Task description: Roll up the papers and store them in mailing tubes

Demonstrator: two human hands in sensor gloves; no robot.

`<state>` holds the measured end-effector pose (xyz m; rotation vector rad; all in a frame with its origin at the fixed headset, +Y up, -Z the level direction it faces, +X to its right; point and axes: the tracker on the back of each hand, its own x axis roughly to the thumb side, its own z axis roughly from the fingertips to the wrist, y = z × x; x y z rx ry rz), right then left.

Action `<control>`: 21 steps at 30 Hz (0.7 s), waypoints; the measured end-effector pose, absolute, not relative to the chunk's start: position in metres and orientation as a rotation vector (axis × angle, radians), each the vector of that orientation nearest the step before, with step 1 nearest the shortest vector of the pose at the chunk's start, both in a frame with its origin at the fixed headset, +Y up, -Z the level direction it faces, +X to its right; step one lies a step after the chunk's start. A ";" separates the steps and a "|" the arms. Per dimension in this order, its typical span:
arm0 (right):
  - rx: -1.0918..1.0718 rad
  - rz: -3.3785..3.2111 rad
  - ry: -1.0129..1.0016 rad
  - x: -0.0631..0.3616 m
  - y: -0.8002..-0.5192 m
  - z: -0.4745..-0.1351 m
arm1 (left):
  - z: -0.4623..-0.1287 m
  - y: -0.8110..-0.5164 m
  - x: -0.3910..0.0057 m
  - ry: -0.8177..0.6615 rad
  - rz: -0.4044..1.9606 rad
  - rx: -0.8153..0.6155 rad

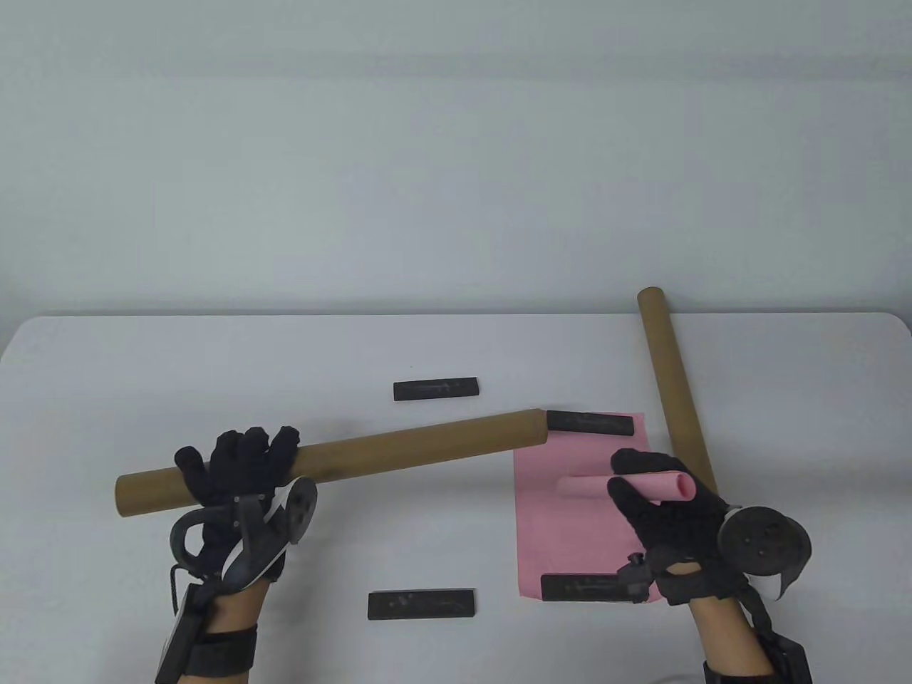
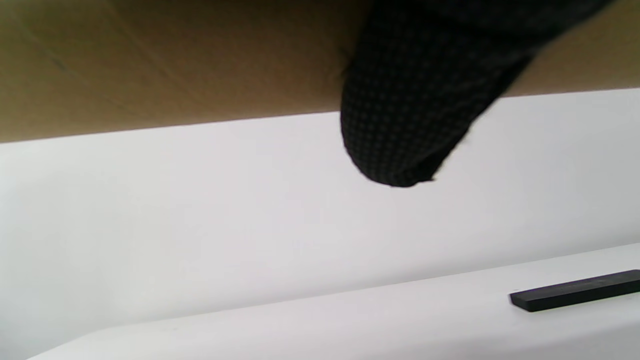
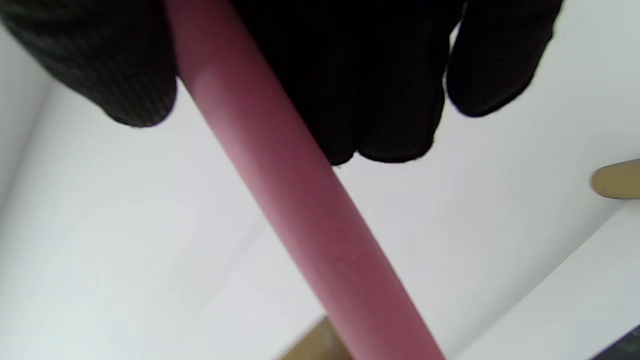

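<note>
1. Nearest the viewer, a black bar (image 1: pixel 422 605) lies flat on the surface (image 1: pixel 142 370) between the two wrists. A second bar, the near weight (image 1: pixel 581 588), pins the near edge of the flat pink sheet (image 1: pixel 563 541), just beside the right wrist.
2. The right hand (image 1: pixel 670 524) holds a rolled pink paper (image 1: pixel 627 487) above the flat sheet. Its fingers (image 3: pixel 390 100) and thumb are curled round the roll near its right end. The free end points left, toward the tube.
3. The left hand (image 1: pixel 239 474) grips the held mailing tube (image 1: pixel 335 459) close to its left end, fingers wrapped over the top. The tube runs left to right, its right mouth near the far weight (image 1: pixel 590 423). Whether that end rests on the sheet or hangs just above it cannot be told.
4. Judgement: the step in hand is feeding the roll into the tube's right mouth. Roll and tube are apart and not yet on one line.
5. Recommended practice:
   - bring the two axes into line before advancing;
   - keep the roll tight, as a loosened edge could catch on the rim;
   - steady the tube, which is held far from its working end and may waver;
   - regrip the roll further back as it enters.
6. Further off, another bar (image 1: pixel 436 390) lies alone mid-surface.
7. Farthest, a second mailing tube (image 1: pixel 670 377) lies at an angle on the right, its far end overhanging the back edge.
</note>
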<state>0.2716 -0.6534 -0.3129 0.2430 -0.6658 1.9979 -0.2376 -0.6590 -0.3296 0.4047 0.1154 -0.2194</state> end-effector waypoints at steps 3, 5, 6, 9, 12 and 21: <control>0.166 1.851 -0.655 0.287 -0.658 -0.314 | -0.330 -0.662 -0.236 0.100 -0.177 0.366; 0.127 1.809 -0.644 0.293 -0.662 -0.316 | -0.331 -0.663 -0.236 0.086 -0.154 0.356; 0.119 1.795 -0.634 0.295 -0.665 -0.318 | -0.331 -0.663 -0.235 0.068 -0.135 0.350; 0.109 1.673 -0.580 0.300 -0.673 -0.321 | -0.329 -0.662 -0.232 0.040 -0.136 0.367; 0.142 1.557 -0.509 0.301 -0.678 -0.324 | -0.327 -0.662 -0.230 0.008 -0.118 0.379; 0.231 1.370 -0.285 0.281 -0.699 -0.335 | -0.323 -0.660 -0.230 -0.051 -0.047 0.416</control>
